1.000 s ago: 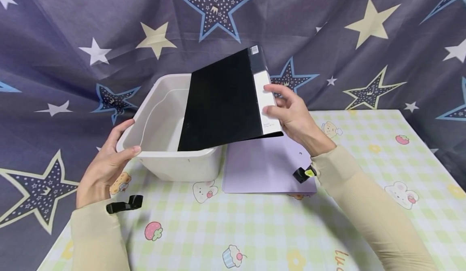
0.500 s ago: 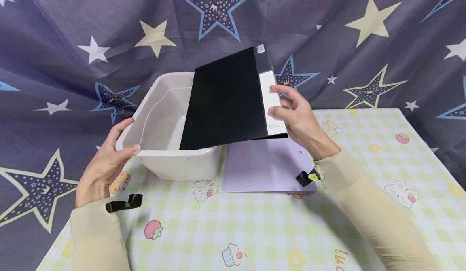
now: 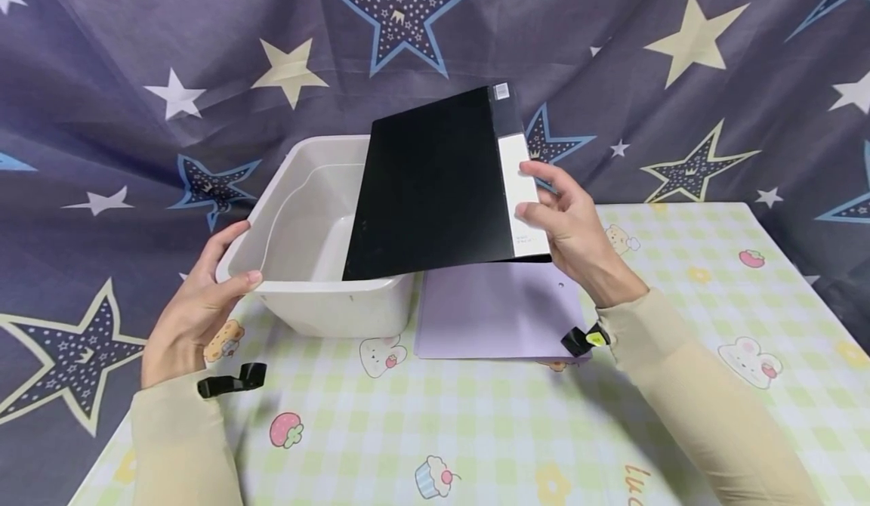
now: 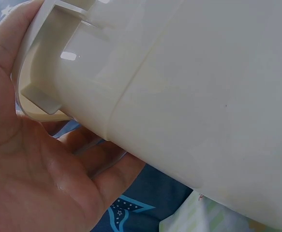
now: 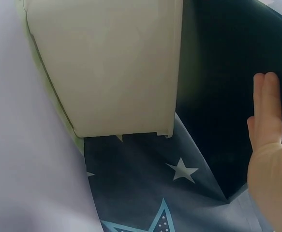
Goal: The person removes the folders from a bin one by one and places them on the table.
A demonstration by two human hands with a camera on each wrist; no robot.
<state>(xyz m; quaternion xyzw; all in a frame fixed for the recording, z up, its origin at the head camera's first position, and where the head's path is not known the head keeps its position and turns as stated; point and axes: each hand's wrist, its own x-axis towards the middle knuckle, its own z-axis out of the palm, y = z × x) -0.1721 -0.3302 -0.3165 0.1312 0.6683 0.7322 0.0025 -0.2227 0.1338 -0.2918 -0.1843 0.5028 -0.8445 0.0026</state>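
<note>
A black file folder [image 3: 431, 189] with a white label on its spine slants over the right part of a white plastic bin [image 3: 340, 311]. Its left edge dips inside the bin's opening, while the spine side is raised. My right hand [image 3: 584, 238] holds the spine, thumb on top; the right wrist view shows other fingers [image 5: 269, 106] against the folder's underside. At the bin's left end, my left hand [image 3: 193, 306] grips the rim. In the left wrist view, fingers lie along the bin's outer wall [image 4: 194, 106]. A purple folder [image 3: 496, 321] lies flat on the table, partly hidden beneath the black one.
A green-and-white checked tablecloth [image 3: 381, 430] with cartoon prints covers the table. Behind it hangs a dark curtain [image 3: 476, 45] with stars. The bin stands near the table's left back side, close to the curtain.
The black folder has shifted to the right with my right hand, and more of the bin's inside shows. My left hand keeps its place on the rim.
</note>
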